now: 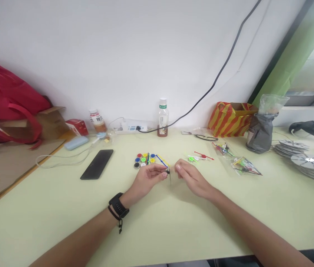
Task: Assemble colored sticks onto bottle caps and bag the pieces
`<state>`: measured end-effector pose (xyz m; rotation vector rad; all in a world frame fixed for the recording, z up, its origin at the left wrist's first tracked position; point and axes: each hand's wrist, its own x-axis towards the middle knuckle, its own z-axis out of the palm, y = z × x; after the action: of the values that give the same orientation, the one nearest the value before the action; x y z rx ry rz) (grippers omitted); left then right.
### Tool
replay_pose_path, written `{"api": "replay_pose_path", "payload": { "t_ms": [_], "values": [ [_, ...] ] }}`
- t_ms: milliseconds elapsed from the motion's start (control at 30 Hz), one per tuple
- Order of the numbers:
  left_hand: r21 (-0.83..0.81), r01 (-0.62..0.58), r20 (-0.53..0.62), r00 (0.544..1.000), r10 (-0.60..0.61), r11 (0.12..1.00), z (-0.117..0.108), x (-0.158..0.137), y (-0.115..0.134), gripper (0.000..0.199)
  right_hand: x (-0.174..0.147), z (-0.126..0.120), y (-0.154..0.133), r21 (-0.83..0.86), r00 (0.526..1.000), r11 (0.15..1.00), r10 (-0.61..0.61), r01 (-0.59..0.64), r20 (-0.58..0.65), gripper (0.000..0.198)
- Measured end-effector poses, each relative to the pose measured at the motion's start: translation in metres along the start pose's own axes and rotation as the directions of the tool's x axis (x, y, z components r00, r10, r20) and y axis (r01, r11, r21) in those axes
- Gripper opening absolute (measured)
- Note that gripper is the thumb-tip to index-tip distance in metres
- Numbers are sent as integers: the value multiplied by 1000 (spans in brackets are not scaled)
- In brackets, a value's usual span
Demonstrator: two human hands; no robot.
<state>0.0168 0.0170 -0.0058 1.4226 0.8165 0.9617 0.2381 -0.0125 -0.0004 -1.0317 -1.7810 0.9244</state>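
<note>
My left hand [148, 178] is closed in a pinch on a small black piece [168, 171] in the middle of the table. A thin, faint strip hangs below that piece. To its right, my right hand [191, 176] is held with fingers curled together; whatever they may grip is hidden. Just beyond the hands lie several round coloured plastic discs [143, 160] in a cluster, with blue and yellow thin sticks [162, 160] alongside. Green and white small parts [192, 159] and a red arrow-like stick [204, 155] lie farther right.
On the left are a black phone [97, 164], a cable and a red bag [9, 96]. Drink bottles [162, 118] and a power strip [134, 128] stand along the wall. To the right are small plastic packets [245, 166], a striped bag [230, 120] and stacked grey discs [312, 167].
</note>
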Motion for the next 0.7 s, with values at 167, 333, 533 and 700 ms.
{"api": "replay_pose_path", "payload": {
  "t_ms": [167,333,533,700],
  "values": [
    [6,-13,-7,1000,13,1000,0,1,0,37,7,-4,5,20,997,997,77,-78,14,60],
    [18,-23,5,1000,23,1000,0,1,-2,35,7,-1,8,90,999,995,44,-45,13,34],
    [28,-25,12,1000,25,999,1,0,-2,34,4,4,10,37,999,999,23,-25,42,30],
    [101,-57,23,998,55,993,1,-2,-5,31,6,5,11,65,998,996,56,-58,40,30]
  ]
}}
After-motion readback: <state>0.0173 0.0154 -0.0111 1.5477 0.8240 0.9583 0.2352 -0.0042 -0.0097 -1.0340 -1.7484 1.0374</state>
